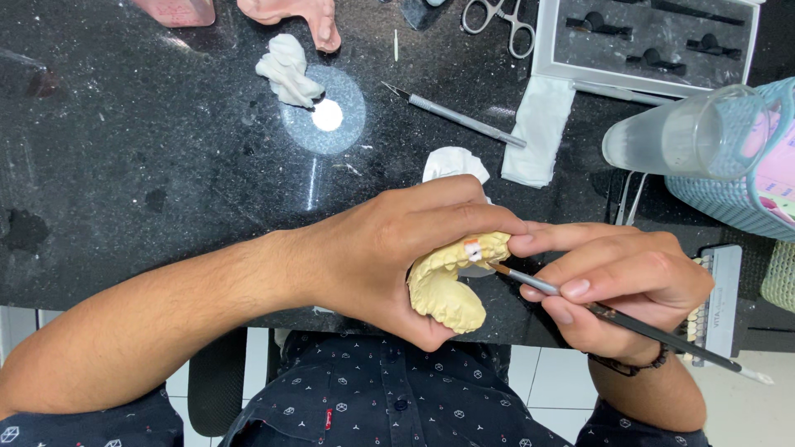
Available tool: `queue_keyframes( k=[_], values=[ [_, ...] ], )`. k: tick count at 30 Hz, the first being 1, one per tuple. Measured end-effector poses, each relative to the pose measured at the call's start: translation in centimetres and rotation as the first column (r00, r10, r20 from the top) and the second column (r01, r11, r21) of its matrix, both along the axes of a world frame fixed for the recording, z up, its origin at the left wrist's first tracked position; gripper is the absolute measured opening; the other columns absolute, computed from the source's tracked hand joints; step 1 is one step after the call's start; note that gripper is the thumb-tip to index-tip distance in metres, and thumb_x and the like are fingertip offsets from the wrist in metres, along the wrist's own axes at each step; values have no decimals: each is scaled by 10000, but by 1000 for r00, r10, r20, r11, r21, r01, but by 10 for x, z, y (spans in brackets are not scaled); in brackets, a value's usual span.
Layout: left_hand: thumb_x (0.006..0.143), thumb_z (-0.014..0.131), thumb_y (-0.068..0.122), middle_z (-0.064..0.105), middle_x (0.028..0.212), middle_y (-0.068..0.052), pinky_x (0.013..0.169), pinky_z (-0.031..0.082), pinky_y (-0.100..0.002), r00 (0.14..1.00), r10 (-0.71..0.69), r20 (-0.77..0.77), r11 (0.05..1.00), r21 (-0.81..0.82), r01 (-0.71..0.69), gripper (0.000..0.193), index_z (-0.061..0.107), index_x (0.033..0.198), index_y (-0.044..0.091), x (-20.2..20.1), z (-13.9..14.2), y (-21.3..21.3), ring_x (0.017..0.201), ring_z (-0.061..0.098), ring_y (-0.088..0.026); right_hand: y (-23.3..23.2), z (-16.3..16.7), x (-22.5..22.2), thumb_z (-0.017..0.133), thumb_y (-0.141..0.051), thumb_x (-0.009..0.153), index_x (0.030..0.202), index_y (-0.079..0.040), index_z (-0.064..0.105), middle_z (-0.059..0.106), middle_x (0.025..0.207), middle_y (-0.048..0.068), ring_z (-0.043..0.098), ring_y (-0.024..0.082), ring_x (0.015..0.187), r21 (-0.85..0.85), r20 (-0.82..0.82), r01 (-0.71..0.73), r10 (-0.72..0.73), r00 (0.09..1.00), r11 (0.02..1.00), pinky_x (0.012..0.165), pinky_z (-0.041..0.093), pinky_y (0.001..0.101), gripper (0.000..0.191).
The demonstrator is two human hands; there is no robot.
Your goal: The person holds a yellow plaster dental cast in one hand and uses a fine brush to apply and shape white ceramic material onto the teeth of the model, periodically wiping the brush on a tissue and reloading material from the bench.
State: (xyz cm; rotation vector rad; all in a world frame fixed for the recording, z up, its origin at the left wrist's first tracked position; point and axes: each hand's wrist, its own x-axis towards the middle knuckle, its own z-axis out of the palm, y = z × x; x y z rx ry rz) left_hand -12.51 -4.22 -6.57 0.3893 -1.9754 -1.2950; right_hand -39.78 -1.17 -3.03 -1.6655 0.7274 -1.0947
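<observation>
Both hands work close over the counter (166, 182) edge: the left hand (389, 257) is wrapped around a yellow dental cast (443, 290), the right hand (621, 285) pinches a thin brush (646, 329), tip seemingly touching the white tooth (473, 249). Light, short strokes, with the cast steady, would serve best.

The left hand (389, 248) grips a pale yellow cast (447, 285) with one white-and-pink tooth (473, 250) by the fingertips. The right hand (617, 281) pinches a brush (629, 323) with a silver ferrule, black handle and white end. Beyond the grip lies a speckled black counter (166, 182); below it, a navy shirt (381, 397) with small white motifs.
</observation>
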Motion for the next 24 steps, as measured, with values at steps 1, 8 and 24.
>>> queue_keyframes(
  k=[1, 8, 24],
  values=[
    [744, 885, 191, 585, 1127, -57, 849, 575, -286, 1000, -7, 2, 1000, 7, 7, 785, 514, 1428, 79, 0, 0, 0, 1025, 645, -191, 1, -1, 0, 730, 45, 840, 1002, -69, 644, 744, 852, 157, 783, 337, 963, 3, -5, 6, -6, 1000, 1000, 924, 649, 467, 217],
    [759, 875, 178, 585, 1152, -60, 867, 583, -279, 1000, -18, -12, 1000, 12, 19, 778, 500, 1432, 73, -2, -3, 1, 1047, 645, -184, -2, -5, -2, 751, 51, 811, 973, -57, 646, 744, 818, 165, 803, 282, 864, -35, -30, 22, -23, 999, 999, 915, 665, 488, 221],
    [768, 866, 165, 579, 1132, -59, 857, 576, -278, 1000, -16, -22, 1000, -6, 16, 755, 506, 1426, 72, -1, -4, 1, 1030, 636, -183, -3, -2, 3, 757, 25, 827, 985, -62, 634, 740, 831, 156, 796, 295, 904, -72, -80, 17, -22, 997, 997, 881, 665, 441, 218]
  ],
)
